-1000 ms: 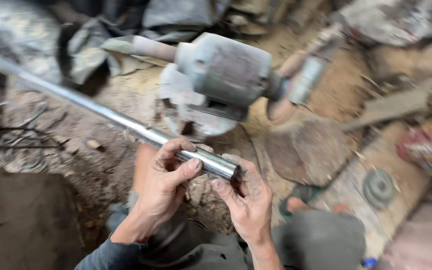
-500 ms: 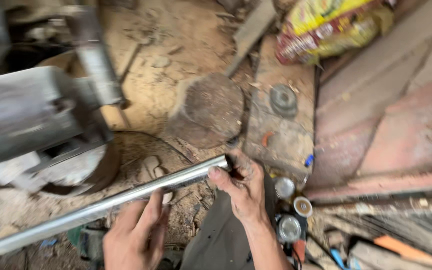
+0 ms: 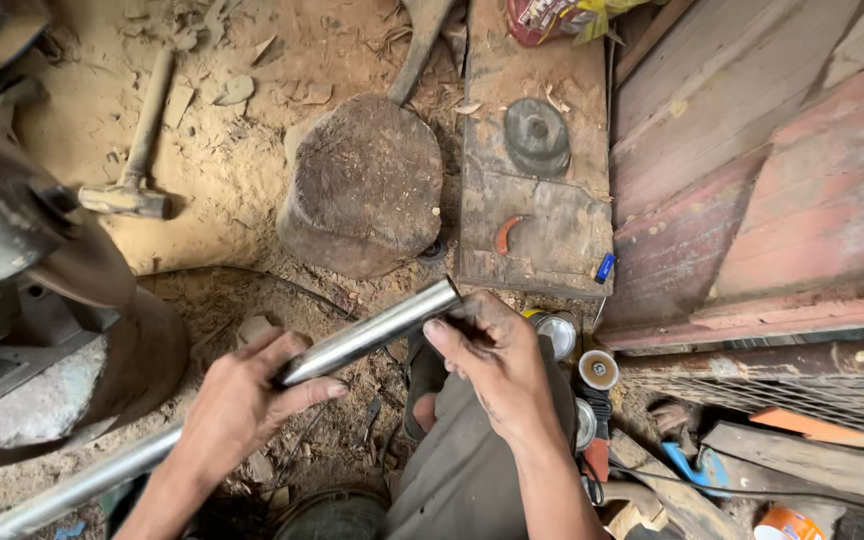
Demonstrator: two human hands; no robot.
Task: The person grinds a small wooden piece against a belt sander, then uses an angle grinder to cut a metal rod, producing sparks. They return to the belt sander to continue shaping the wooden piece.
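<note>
Presently: steel tube (image 3: 367, 333), long axis lower-left to upper-right; left hand (image 3: 242, 405) wrapped around it, right hand (image 3: 492, 360) fingertips pinching its end; sandy workshop floor (image 3: 222, 170) beyond fingers.

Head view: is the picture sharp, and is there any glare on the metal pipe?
Head view: sharp in the middle, both hands and the metal pipe clear; soft daylight, no hard shadows; a pale sheen runs along the pipe's top; the grey machine at the left edge is blurred.
</note>
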